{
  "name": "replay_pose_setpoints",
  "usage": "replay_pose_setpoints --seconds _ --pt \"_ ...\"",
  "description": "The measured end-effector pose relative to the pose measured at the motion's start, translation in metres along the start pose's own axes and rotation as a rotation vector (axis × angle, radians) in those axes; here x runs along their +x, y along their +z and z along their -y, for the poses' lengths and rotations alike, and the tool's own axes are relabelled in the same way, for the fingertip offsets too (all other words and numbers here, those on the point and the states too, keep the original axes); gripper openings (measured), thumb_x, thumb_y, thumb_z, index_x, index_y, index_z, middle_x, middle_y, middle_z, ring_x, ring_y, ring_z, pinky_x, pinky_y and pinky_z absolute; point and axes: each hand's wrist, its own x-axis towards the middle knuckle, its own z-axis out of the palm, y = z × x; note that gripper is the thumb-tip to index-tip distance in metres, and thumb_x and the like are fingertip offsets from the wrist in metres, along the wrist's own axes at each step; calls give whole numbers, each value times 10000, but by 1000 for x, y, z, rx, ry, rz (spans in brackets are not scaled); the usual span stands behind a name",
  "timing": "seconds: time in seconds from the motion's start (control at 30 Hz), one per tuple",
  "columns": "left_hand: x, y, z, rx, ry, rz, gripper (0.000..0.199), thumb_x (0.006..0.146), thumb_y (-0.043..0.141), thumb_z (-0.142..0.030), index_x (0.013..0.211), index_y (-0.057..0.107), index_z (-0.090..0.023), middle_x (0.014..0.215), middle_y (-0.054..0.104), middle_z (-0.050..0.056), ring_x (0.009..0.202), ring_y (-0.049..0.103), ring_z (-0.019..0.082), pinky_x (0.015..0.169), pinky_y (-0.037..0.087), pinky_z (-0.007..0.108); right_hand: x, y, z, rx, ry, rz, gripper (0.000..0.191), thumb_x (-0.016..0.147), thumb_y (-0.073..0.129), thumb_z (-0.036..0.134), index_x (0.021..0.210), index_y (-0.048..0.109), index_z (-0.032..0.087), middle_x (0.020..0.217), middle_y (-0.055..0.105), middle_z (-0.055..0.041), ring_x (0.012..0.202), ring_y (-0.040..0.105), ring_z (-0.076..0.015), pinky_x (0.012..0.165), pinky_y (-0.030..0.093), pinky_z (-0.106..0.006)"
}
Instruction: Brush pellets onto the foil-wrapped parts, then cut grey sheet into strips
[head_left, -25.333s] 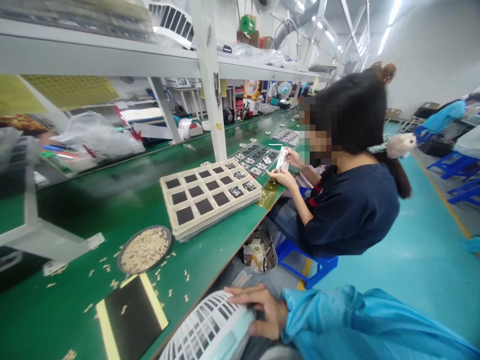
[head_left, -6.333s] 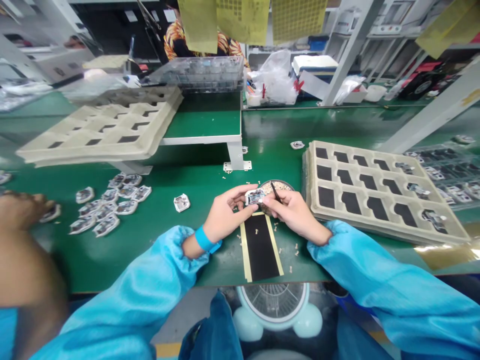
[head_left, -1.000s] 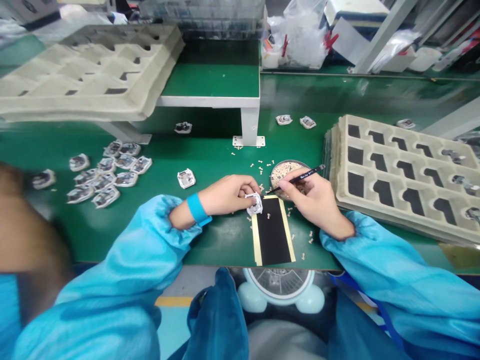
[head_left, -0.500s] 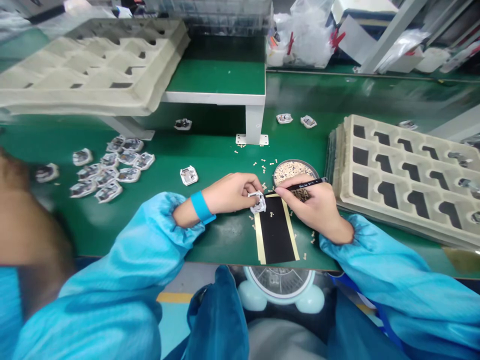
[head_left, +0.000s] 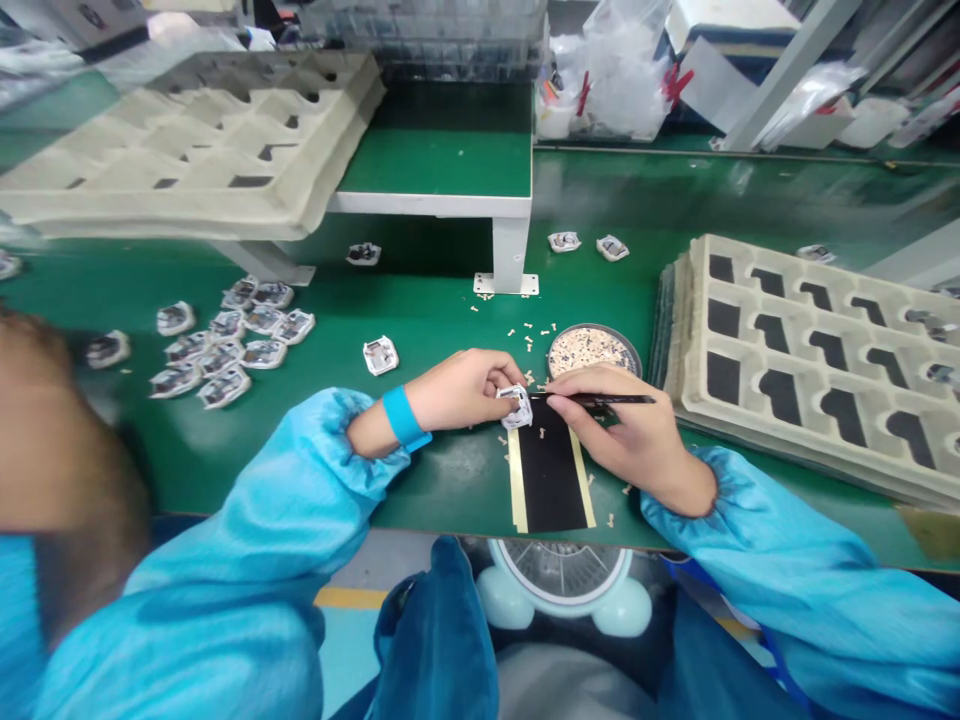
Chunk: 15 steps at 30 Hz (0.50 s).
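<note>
Between the thumb and fingers of my left hand [head_left: 472, 388] is a small white plastic housing [head_left: 516, 408], tilted over the top of a black pad [head_left: 553, 470] edged with yellow tape. My right hand [head_left: 630, 425] is closed around black tweezers [head_left: 604, 399], held nearly level with the tip pointing left, close to the housing. Whether the tip touches it or pinches anything is too small to tell. Behind my right hand stands a round dish [head_left: 592, 350] full of tiny beige and dark parts. Similar tiny pieces [head_left: 529, 345] lie scattered around the pad and dish.
A cluster of white housings [head_left: 225, 355] lies at left, and a single housing [head_left: 381, 355] sits nearer. Stacked moulded trays [head_left: 817, 370] stand at right. Another tray [head_left: 187, 150] rests on a raised shelf [head_left: 442, 150]. Another person's blurred arm [head_left: 60, 430] is at far left.
My right hand has shifted slightly down and right, and the tweezers have turned from a slant to nearly level. My left hand still holds the housing in almost the same place.
</note>
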Motion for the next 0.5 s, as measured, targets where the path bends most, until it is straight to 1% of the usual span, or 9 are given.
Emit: replay_pose_setpoints --seconds 0.1,0.23,0.37,0.43,0.5 --pt "0 -2 0 -35 -5 5 250 746 723 -192 991 691 -156 796 696 24 699 633 137 621 494 233 0 -5 2 48 66 -9 110 910 681 204 1008 685 254 963 755 -43 915 714 -220 872 592 -406" --pt "-1 -2 0 -46 0 15 275 726 717 -149 999 688 -156 805 700 22 702 636 134 616 490 228 -1 -5 0 19 74 25 81 914 680 239 993 693 244 940 754 -40 901 715 -216 859 592 -393" --pt "-1 0 0 -71 14 18 246 746 711 -150 990 682 -153 811 711 24 701 639 130 622 492 228 -2 -2 -3 11 81 13 89 906 702 237 995 704 238 951 760 -36 901 719 -204 851 586 -372" --pt "-1 0 -1 -77 13 13 239 748 718 -148 984 682 -151 798 710 21 695 637 128 621 493 227 -1 -3 -5 55 95 27 85 902 711 235 987 708 234 947 762 -32 894 720 -199 848 583 -364" --pt "-1 -1 -1 -79 5 6 242 739 730 -140 976 687 -147 792 707 23 695 634 127 616 495 223 1 -5 -7 132 140 77 66 904 713 240 968 713 224 944 761 -32 895 720 -194 847 579 -358"
